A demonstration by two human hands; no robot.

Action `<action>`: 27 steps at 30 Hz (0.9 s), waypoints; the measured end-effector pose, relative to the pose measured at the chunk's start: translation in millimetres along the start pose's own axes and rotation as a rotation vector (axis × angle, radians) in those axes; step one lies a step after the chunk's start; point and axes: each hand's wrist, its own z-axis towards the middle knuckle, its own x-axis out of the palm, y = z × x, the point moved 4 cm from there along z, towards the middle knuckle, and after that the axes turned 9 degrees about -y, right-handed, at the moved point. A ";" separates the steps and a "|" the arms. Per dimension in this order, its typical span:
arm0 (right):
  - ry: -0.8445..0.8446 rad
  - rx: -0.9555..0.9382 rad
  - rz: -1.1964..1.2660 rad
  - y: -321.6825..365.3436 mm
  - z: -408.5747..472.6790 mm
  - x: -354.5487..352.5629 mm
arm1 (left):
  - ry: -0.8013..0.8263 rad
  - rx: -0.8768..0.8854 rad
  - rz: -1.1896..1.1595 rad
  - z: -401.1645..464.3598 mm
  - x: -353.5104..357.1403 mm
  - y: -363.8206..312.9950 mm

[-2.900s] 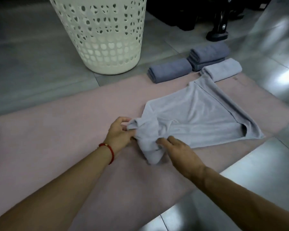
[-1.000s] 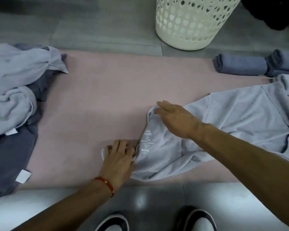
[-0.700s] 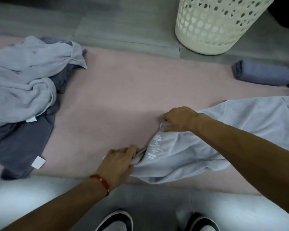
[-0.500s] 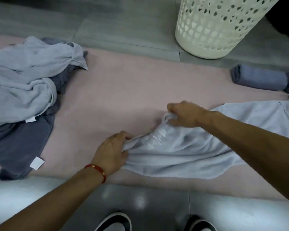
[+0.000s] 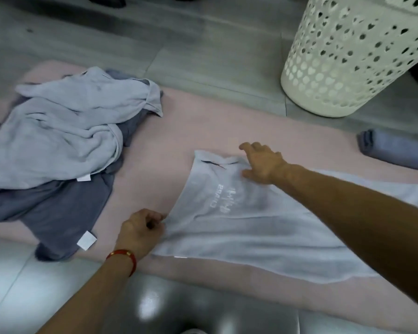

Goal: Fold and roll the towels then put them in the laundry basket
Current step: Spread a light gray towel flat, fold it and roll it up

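On pink mat (image 5: 227,131), landmark for all entries below:

Centre-right of mat: pale grey towel (image 5: 251,227), spread partly flat, printed lettering facing up, wrinkles across its near half, far corner creased. Not yet folded or rolled.

Near-left corner of that towel: left hand (image 5: 140,231), red cord at wrist, fingers (image 5: 158,216) pinched closed on towel's edge, pulling it taut.

Far-left corner of same towel: right hand (image 5: 261,162), fingers (image 5: 250,147) spread fairly wide and lying on the cloth, pressing rather than gripping, as far as can be told.

Left end of mat: heap of loose towels (image 5: 58,145), light grey ones on top, darker grey beneath, white tags showing. Count uncertain; at least two. All unfolded.

Far-right edge of mat: rolled blue-grey towel (image 5: 393,150), finished as a roll, cut off by frame edge, lying outside the basket.

Beyond mat's far edge, on grey tile floor (image 5: 155,32): cream laundry basket (image 5: 357,56), perforated wall, upright. Interior out of view; contents cannot be told.

Progress, judged: early to middle. One roll visibly complete but not basketed. Current towel at flattening stage, ahead of first fold. Remaining: fold and roll this one, work through the heap, move every roll into basket.
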 end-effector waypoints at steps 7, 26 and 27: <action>-0.205 -0.035 0.150 65.2 13.0 54.9 | 0.033 0.046 0.158 -19.6 9.2 16.8; -0.159 -0.299 0.278 105.4 93.1 4.8 | -0.341 -0.013 -0.097 -10.4 -16.9 22.7; -0.131 -0.327 0.271 107.3 87.9 10.6 | -0.330 -0.017 -0.081 -7.4 -15.8 24.9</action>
